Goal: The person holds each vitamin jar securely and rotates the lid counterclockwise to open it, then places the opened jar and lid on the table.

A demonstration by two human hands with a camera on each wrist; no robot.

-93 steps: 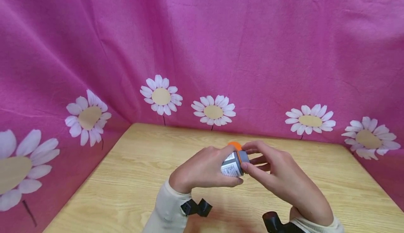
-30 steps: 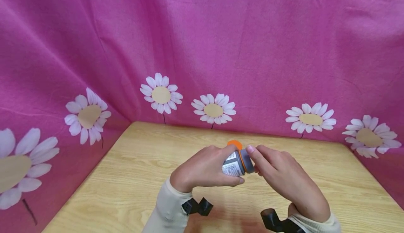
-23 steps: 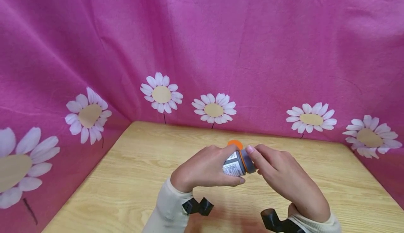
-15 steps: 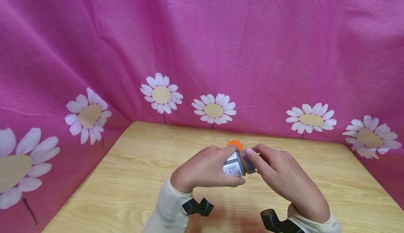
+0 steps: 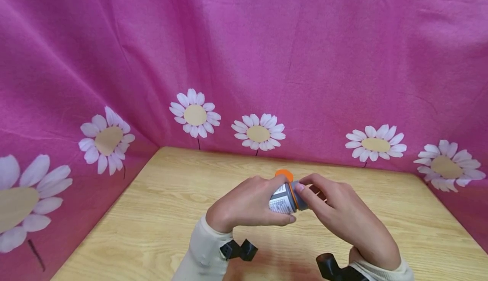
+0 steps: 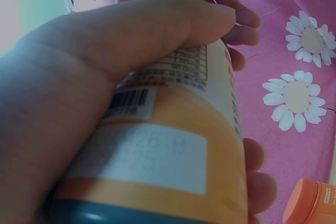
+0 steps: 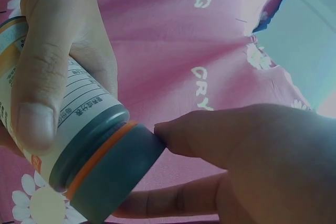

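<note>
My left hand [image 5: 248, 202] grips a bottle [image 5: 281, 199] with a white, grey and orange printed label, tilted with its capped end to the right. A dark grey cap [image 7: 121, 169] with an orange ring sits on that end. My right hand [image 5: 343, 213] pinches the cap between thumb and fingers; in the right wrist view the thumb touches one edge and a finger lies along the opposite side. The left thumb [image 6: 173, 19] presses across the label in the left wrist view. Part of the bottle is hidden inside the left hand.
Behind the hands an orange-lidded jar [image 6: 310, 203] stands on the wooden table [image 5: 160, 196], only its lid top showing in the head view. A pink curtain [image 5: 305, 61] with daisies encloses the back and sides.
The right thumb moved up to the cap's upper edge by one second ago, then slid back down along it as the fingers shifted. The left hand and bottle stay almost still.
</note>
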